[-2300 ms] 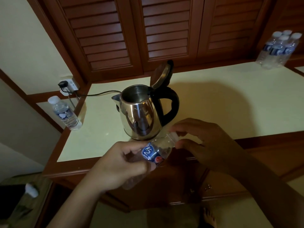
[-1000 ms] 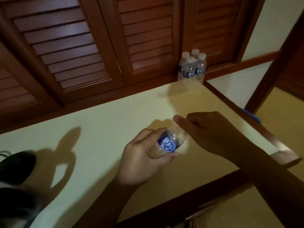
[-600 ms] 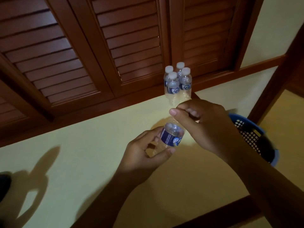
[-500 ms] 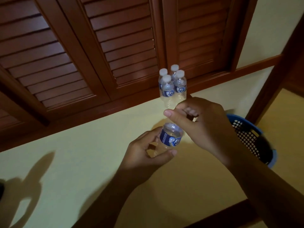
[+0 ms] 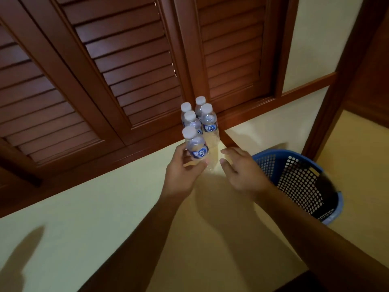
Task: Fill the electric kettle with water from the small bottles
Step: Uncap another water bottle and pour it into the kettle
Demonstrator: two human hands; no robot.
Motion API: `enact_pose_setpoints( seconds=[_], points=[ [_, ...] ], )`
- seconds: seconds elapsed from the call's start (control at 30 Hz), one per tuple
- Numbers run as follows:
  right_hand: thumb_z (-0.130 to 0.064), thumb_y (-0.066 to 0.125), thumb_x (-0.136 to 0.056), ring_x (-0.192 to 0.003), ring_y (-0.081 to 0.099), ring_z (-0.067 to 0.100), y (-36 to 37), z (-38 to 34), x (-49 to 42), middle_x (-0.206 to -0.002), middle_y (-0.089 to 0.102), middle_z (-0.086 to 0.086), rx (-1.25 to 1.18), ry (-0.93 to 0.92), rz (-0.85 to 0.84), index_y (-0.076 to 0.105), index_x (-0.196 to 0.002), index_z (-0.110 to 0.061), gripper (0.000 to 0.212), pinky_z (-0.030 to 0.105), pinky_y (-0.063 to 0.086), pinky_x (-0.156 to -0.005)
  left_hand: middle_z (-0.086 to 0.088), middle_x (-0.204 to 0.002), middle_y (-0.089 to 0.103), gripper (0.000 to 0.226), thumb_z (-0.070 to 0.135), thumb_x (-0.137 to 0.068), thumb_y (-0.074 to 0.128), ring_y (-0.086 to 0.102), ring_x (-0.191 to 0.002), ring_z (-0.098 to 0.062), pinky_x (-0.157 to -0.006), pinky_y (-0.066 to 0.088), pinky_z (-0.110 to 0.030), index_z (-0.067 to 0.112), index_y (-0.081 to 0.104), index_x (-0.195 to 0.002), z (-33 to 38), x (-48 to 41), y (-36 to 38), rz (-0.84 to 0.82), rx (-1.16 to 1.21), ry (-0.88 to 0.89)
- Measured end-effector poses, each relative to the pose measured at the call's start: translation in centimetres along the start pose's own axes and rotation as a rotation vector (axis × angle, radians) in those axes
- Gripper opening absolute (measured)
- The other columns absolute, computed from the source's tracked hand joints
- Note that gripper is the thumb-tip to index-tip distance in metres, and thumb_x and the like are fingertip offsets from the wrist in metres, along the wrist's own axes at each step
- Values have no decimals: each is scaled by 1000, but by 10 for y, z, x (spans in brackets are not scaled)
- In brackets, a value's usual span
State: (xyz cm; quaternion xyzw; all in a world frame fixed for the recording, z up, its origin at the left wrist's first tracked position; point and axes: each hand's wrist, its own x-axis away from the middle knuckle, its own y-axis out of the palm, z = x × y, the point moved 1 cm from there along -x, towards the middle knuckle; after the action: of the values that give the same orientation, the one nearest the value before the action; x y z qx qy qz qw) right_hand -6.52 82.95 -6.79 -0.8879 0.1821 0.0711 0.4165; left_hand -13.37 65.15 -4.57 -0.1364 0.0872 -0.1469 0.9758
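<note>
My left hand [image 5: 181, 173] is shut on a small clear bottle [image 5: 197, 146] with a blue label and a white cap on. It holds the bottle upright at the back right corner of the cream counter [image 5: 101, 220]. Right behind it stand several more capped small bottles [image 5: 208, 121] in a tight group. My right hand [image 5: 242, 173] hovers just right of the held bottle, fingers apart and holding nothing. The kettle is out of view.
A blue perforated plastic basket [image 5: 273, 154] stands on the floor past the counter's right end. Brown louvred wooden doors [image 5: 130, 66] rise behind the counter. A wooden post [image 5: 336, 85] runs up at the right.
The view swung right, away from the kettle. My right hand has come off the bottle's cap and opened. My left hand has carried the capped bottle up to the group of bottles.
</note>
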Motion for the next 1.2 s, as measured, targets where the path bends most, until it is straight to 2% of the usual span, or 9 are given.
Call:
enact_pose_setpoints(
  seconds=[0.17, 0.27, 0.4, 0.53, 0.67, 0.83, 1.0, 1.1, 1.2],
  points=[
    [-28, 46, -104, -131, 44, 14, 11, 18, 6, -145, 50, 4, -2, 77, 62, 48, -144, -13, 43, 15, 21, -104, 7, -121, 71, 53, 35, -84, 84, 68, -107, -9, -93, 63, -44, 33, 63, -132, -10, -27, 32, 25, -122, 53],
    [-23, 48, -103, -139, 40, 18, 15, 20, 5, -152, 44, 7, 33, 49, 79, 40, -150, -10, 50, 18, 20, -111, 6, -121, 71, 55, 34, -86, 84, 68, -104, -9, -92, 61, -31, 29, 62, -135, -10, -37, 49, 49, -181, 78],
    [-19, 49, -101, -134, 45, 16, 16, 24, 2, -152, 42, 3, -42, 115, 89, 30, -155, -17, 57, 23, 33, -110, 6, -120, 69, 57, 29, -88, 84, 66, -106, -12, -72, 47, 1, 22, 57, -138, -6, -43, 60, 68, -182, 88],
    [-16, 49, -101, -132, 46, 13, 15, 25, 3, -148, 47, 3, -65, 103, 148, 34, -153, -15, 54, 17, 32, -106, 8, -119, 62, 54, 26, -89, 84, 65, -112, -16, -73, 45, 1, 18, 55, -133, -6, -46, 64, 99, -159, 89],
    [-17, 52, -99, -135, 47, 20, 19, 26, 5, -148, 49, 9, 5, 15, 149, 38, -152, -9, 55, 33, 38, -115, 1, -120, 69, 54, 31, -88, 84, 68, -110, -16, -70, 42, 6, 18, 55, -131, -14, -44, 65, 114, -146, 33],
    [-15, 58, -96, -137, 38, 13, 16, 21, 6, -151, 46, 9, -3, -15, 156, 40, -151, -7, 58, 3, 13, -113, 2, -105, 69, 50, 34, -90, 82, 68, -99, -11, -72, 43, 4, 17, 61, -133, -17, -22, 50, 116, -145, -8],
    [-19, 57, -94, -133, 48, 14, 2, 3, 22, -143, 53, 4, -56, -152, 218, 51, -144, -9, 51, 28, 37, -113, 8, -100, 75, 27, 41, -87, 73, 72, -94, -5, -86, 55, -15, 35, 67, -113, -22, 29, 13, 77, -35, 3],
    [-24, 56, -99, -131, 44, 1, 7, -25, 42, -141, 53, -6, -58, -198, 140, 54, -143, -16, 45, 13, 29, -112, 23, -94, 76, 24, 18, -98, 72, 72, -91, 2, -86, 54, -10, 39, 69, -110, -24, 56, -32, 142, -47, -8],
    [-27, 56, -102, -130, 41, -4, 31, -63, 58, -142, 55, -7, -70, -304, -19, 55, -143, -20, 42, 4, 18, -110, 22, -98, 77, 21, 17, -101, 69, 72, -96, 4, -84, 52, -6, 33, 71, -115, -23, 93, -82, 241, -48, -39]
  ],
)
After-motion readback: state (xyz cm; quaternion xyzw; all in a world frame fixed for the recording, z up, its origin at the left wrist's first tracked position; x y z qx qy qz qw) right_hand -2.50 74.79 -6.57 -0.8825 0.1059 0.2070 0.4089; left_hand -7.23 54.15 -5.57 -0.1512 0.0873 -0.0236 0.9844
